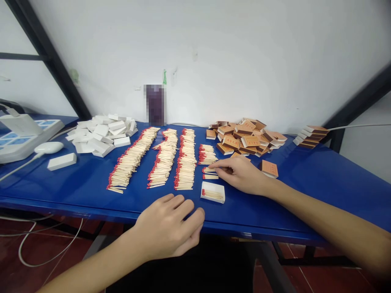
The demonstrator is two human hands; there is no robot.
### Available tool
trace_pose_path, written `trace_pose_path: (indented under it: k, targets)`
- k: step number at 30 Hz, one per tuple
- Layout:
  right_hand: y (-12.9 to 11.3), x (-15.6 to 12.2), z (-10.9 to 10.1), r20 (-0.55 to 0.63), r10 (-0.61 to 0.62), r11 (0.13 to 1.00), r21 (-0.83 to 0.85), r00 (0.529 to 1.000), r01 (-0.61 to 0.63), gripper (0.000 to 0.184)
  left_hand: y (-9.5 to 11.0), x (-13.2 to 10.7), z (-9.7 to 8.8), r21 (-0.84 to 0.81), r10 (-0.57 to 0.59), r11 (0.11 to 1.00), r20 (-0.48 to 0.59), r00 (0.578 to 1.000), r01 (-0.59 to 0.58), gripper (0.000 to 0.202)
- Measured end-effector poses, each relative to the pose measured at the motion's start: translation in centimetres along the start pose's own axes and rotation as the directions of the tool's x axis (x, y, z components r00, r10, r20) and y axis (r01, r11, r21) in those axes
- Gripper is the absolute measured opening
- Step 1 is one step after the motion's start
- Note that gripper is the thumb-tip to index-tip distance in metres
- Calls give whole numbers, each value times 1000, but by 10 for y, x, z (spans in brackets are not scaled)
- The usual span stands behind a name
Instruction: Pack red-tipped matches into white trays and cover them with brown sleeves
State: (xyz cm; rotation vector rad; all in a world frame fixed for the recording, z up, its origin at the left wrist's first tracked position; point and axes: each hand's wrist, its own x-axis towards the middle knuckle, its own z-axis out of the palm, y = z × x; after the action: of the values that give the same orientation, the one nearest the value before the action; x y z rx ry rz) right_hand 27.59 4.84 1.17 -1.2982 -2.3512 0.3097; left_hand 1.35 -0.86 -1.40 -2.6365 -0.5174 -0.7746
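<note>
My right hand [241,175] reaches in from the right, its index finger stretched out and touching a few loose red-headed matches [210,177]. Just beyond the fingertip lies a small pile of matches [207,154]. Below it sits a white matchbox tray [222,187] with several matches inside, heads to the left. My left hand [171,224] is curled closed over the table's front edge, left of the tray; its palm is hidden and nothing sticks out of it. An orange-brown matchbox sleeve [269,168] lies behind my right wrist.
Three long rows of matches [187,162] run across the blue table [85,183]. Behind them on the left are heaped white trays [100,132]; on the right, heaped matchbox sleeves [249,136]. Stacked matchboxes [311,136] stand far right, a power strip [18,150] far left.
</note>
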Motion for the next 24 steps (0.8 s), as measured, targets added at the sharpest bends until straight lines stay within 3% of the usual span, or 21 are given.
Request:
trace_pose_path:
  k: [24]
  targets:
    - [-2, -1, -1, 11, -33, 999, 6, 999, 33, 34, 0, 0, -1, 3, -7, 1000, -2, 1000, 7, 10]
